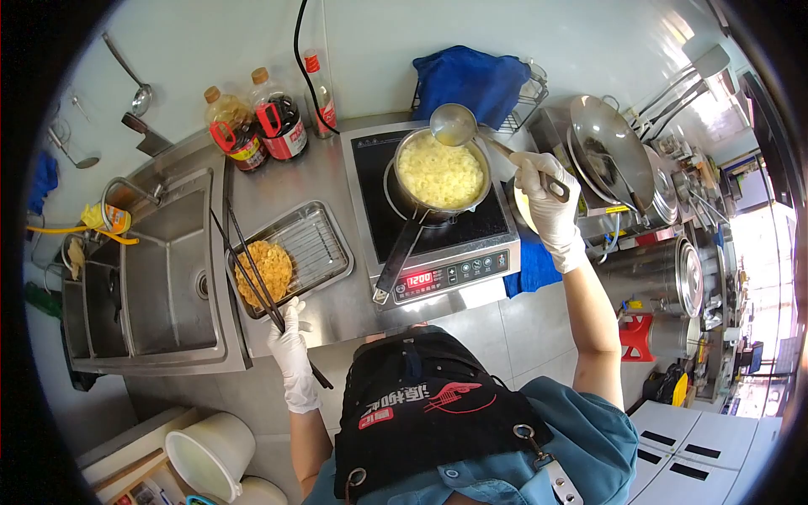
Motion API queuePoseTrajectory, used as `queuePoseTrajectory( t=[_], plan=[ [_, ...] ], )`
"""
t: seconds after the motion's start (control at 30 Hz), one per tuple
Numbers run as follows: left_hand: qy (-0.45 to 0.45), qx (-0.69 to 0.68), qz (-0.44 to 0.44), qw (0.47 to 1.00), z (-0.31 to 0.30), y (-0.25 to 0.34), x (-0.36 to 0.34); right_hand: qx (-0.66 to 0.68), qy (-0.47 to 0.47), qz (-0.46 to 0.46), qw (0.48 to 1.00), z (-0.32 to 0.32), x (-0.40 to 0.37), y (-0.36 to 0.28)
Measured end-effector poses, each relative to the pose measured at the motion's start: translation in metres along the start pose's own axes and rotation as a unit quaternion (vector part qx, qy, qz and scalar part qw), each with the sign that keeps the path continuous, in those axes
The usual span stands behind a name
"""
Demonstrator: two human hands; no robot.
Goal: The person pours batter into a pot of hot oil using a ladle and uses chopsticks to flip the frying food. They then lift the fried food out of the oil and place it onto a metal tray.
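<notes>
My left hand (292, 353), in a white glove, is closed around a pair of long dark chopsticks (268, 301). Their thin ends reach across a round golden-brown fried cake (271, 268), which lies on the wire rack of a metal tray (335, 273). My gloved right hand (551, 206) grips the handle of a ladle (453, 126). The ladle's bowl, with some yellowish liquid in it, overlaps the far rim of a saucepan (401, 259). Pale yellow, bubbly food (439, 172) fills the pan, which sits on an induction cooker (497, 231) with a lit red display.
Sauce bottles (282, 126) stand along the wall behind the tray. A sink (168, 295) is at the left. Right of the cooker are a wok (613, 139) and a large steel pot (652, 273). Blue cloth (467, 84) hangs over a rack behind the saucepan. A white bucket (210, 454) stands on the floor.
</notes>
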State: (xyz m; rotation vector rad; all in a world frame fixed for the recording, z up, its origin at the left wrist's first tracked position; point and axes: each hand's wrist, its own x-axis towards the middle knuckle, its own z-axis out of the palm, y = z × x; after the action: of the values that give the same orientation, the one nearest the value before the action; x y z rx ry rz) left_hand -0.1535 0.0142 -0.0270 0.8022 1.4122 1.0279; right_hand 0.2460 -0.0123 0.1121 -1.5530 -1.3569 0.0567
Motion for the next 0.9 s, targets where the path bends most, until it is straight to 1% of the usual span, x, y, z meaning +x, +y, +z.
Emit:
queuePoseTrajectory(
  t=[0.2, 0.27, 0.6, 0.67, 0.73, 0.9],
  plan=[
    [-0.004, -0.006, 0.006, 1.000, -0.004, -0.005, 0.003, -0.009, 0.011, -0.020, 1.000, 0.006, 0.005, -0.010],
    [-0.005, -0.006, 0.008, 1.000, -0.005, -0.006, 0.003, 0.006, 0.008, -0.032, 0.999, 0.009, 0.006, -0.008],
    [0.010, -0.003, 0.002, 1.000, -0.009, -0.006, 0.004, 0.008, -0.002, -0.027, 1.000, 0.019, 0.008, -0.004],
    [0.012, 0.001, 0.002, 1.000, -0.010, -0.007, 0.004, 0.002, 0.000, -0.049, 0.999, 0.022, 0.009, -0.007],
    [0.012, 0.005, 0.014, 1.000, -0.011, -0.010, 0.005, -0.007, -0.003, -0.050, 0.999, 0.023, 0.009, -0.005],
    [0.010, 0.006, 0.006, 1.000, -0.011, -0.006, 0.004, -0.038, -0.015, -0.072, 0.997, 0.025, 0.010, -0.008]
  ],
)
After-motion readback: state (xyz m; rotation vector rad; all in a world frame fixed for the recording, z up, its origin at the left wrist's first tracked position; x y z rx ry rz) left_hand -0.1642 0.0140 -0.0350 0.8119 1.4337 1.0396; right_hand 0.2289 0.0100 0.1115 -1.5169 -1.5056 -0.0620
